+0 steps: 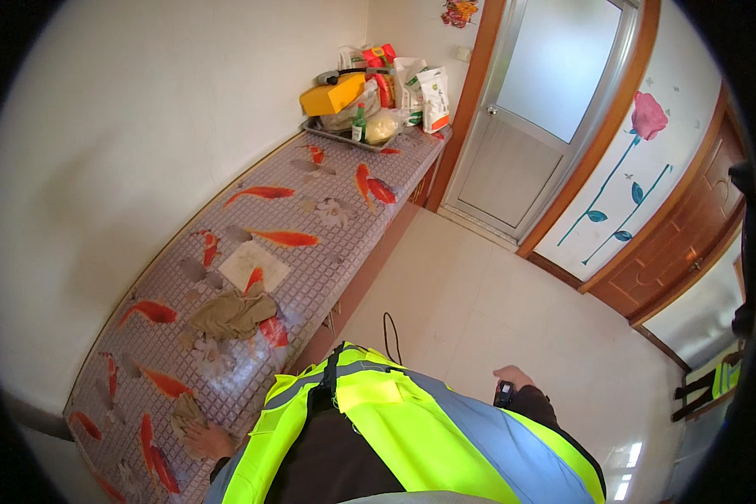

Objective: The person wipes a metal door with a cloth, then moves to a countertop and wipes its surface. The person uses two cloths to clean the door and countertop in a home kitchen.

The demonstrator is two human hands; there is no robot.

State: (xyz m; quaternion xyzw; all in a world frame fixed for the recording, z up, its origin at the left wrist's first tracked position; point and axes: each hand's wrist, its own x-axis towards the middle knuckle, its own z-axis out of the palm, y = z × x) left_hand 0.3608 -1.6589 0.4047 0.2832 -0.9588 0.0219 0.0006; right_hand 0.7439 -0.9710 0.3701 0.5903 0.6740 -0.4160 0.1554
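Observation:
My left hand point(208, 439) lies on the near end of a long cabinet top, its fingers over a small greenish-brown cloth point(186, 412). The cabinet top wears a checked cover with a koi pattern point(334, 252). Farther along it, a larger crumpled cloth point(234, 315) of similar colour lies apart from my hand, beside a pale square patch point(252, 264). My right hand point(515, 375) hangs over the floor at my right side, with a dark watch-like device at its wrist. Its palm and most of its fingers are hidden.
A metal tray point(378, 147) at the far end holds a green bottle point(359, 125), a yellow box point(334, 94) and bags. A frosted-glass door point(542, 113) and a brown door point(680, 258) stand ahead and right. A dark cable point(387, 327) loops on the floor. Another person point(724, 378) is far right.

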